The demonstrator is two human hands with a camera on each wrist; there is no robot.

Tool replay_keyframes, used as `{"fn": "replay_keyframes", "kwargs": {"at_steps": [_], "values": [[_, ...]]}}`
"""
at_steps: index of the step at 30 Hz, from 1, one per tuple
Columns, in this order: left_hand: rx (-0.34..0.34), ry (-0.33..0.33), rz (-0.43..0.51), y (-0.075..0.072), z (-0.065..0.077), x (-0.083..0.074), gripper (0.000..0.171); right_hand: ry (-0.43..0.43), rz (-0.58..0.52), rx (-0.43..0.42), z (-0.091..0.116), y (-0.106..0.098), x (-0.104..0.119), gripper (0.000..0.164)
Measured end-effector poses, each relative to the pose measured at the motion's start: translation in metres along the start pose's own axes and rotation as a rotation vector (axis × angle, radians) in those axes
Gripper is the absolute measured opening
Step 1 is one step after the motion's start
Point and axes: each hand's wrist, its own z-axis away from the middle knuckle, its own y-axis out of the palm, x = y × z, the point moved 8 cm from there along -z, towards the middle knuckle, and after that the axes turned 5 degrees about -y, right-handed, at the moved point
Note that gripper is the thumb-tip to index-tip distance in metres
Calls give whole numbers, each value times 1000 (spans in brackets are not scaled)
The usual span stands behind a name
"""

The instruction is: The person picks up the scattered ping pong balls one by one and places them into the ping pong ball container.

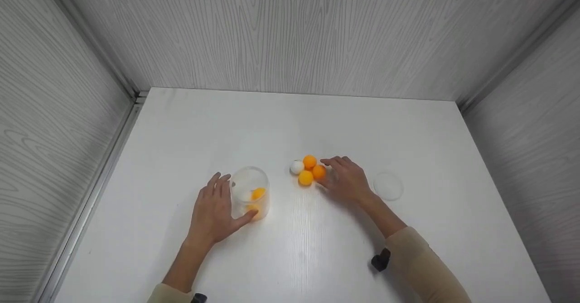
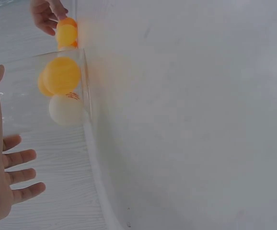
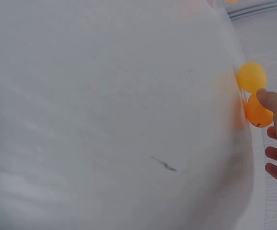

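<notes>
A clear plastic jar (image 1: pixel 245 183) stands upright left of centre, with two orange table tennis balls (image 2: pixel 62 75) and a white one (image 2: pixel 65 109) at its bottom. My left hand (image 1: pixel 214 213) lies around the jar's near left side, thumb in front and fairly straight fingers along the wall. Three orange table tennis balls (image 1: pixel 306 178) and a white one (image 1: pixel 297 167) cluster on the table right of the jar. My right hand (image 1: pixel 348 180) reaches the rightmost orange ball (image 3: pixel 259 112), thumb overlapping it and the other fingers spread loosely on its far side.
A clear round lid-like disc (image 1: pixel 388 186) lies flat on the white table (image 1: pixel 217 126), right of my right hand. Grey wood-grain panels (image 1: pixel 290 36) wall the table at the back and both sides. A black wrist device (image 1: pixel 380 260) sits by the right sleeve.
</notes>
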Motion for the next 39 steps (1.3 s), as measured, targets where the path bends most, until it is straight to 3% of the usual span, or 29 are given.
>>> {"fn": "replay_keyframes", "kwargs": {"at_steps": [9, 22, 31, 39], "values": [[11, -20, 13, -1, -1, 0, 98, -81, 151, -35, -1, 2, 5, 48], [27, -29, 6, 1, 0, 0, 99, 67, 46, 92, -2, 10, -3, 46], [17, -23, 8, 0, 0, 0, 98, 76, 30, 80, -3, 11, -3, 44], [8, -14, 3, 0, 0, 0, 99, 19, -7, 23, -2, 7, 0, 40]]}}
